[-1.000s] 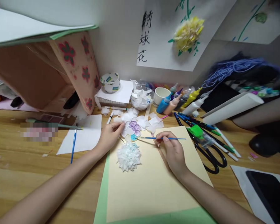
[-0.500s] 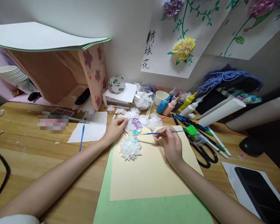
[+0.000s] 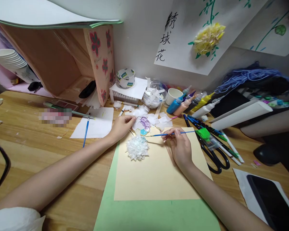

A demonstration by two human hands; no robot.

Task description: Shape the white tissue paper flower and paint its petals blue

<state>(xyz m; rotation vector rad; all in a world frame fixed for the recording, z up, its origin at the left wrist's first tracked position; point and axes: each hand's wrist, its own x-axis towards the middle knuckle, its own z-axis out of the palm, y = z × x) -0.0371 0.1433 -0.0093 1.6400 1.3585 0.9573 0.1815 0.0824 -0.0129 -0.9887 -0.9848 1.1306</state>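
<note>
White sleeve (image 3: 16,218) noted, left side

Sleeve fabric: plain, loose, softly creased, with a pointed edge. Left forearm (image 3: 67,175) and right forearm (image 3: 204,184): bare, slim. Left hand (image 3: 121,127) and right hand (image 3: 180,149): bare, slender-fingered.

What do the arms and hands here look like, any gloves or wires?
The left grip and right grip are human hands without gloves. The left forearm and right forearm are bare, with no cables, watch or bracelet visible. White material by the left forearm may be a sleeve; I cannot tell.
</note>
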